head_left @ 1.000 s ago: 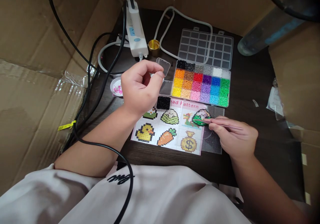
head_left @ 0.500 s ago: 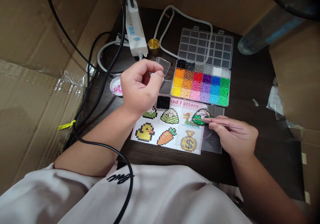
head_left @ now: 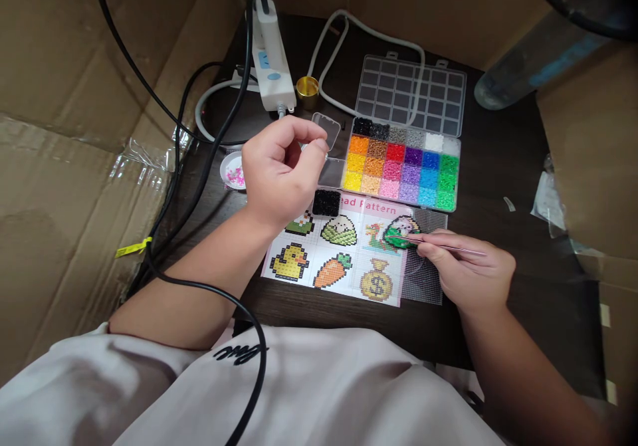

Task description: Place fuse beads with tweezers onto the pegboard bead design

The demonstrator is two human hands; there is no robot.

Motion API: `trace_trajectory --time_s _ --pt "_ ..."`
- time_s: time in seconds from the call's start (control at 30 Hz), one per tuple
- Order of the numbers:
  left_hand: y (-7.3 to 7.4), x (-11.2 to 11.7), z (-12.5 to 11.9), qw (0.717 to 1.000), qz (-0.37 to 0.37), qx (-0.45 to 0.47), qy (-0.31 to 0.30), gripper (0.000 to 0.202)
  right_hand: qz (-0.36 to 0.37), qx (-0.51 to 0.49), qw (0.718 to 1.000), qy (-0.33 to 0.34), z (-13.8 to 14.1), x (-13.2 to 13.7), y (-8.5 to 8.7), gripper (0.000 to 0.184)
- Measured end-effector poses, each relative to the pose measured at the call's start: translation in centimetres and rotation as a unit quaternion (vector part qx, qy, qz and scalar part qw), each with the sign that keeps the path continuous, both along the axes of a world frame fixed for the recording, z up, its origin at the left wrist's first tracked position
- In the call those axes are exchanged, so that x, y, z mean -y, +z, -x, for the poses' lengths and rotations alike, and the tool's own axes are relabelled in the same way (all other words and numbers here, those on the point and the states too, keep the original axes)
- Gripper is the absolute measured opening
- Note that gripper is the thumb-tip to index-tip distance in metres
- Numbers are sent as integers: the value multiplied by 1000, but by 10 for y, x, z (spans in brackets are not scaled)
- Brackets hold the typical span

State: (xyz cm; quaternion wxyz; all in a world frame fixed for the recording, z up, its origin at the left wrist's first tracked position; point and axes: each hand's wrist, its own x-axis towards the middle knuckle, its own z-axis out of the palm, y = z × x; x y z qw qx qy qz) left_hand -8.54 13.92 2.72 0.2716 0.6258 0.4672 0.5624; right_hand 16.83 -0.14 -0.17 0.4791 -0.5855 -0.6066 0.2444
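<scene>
My right hand [head_left: 471,266] grips a pair of tweezers [head_left: 448,244]. Their tip touches or hovers just over a green, white and black bead piece [head_left: 401,232], which lies at the edge of a clear pegboard [head_left: 423,280] and overlaps the pattern sheet [head_left: 343,296]. My left hand [head_left: 285,173] is raised with thumb and forefinger pinched; what they hold, if anything, I cannot make out. Below it, a small box of black beads [head_left: 326,203] stands on the sheet. Behind the sheet lies the sorted bead case [head_left: 403,157], its divided lid [head_left: 411,94] folded back.
At the left, a white dish [head_left: 232,171] has pink and white beads. A gold cup [head_left: 308,92] stands beside a power strip [head_left: 273,67]. Black cables [head_left: 209,147] cross over my left arm. Cardboard walls [head_left: 64,67] enclose the table, and a clear tube [head_left: 528,60] stands far right.
Almost nothing differs. Both hands keep their places, with only a very slight shift of the whole view.
</scene>
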Motion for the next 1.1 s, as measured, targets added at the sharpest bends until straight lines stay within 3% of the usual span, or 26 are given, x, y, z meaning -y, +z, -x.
trace_trajectory --time_s 1.1 --pt "1 1 0 1000 -3 0 -4 8 12 4 1000 -14 -2 1 -2 18"
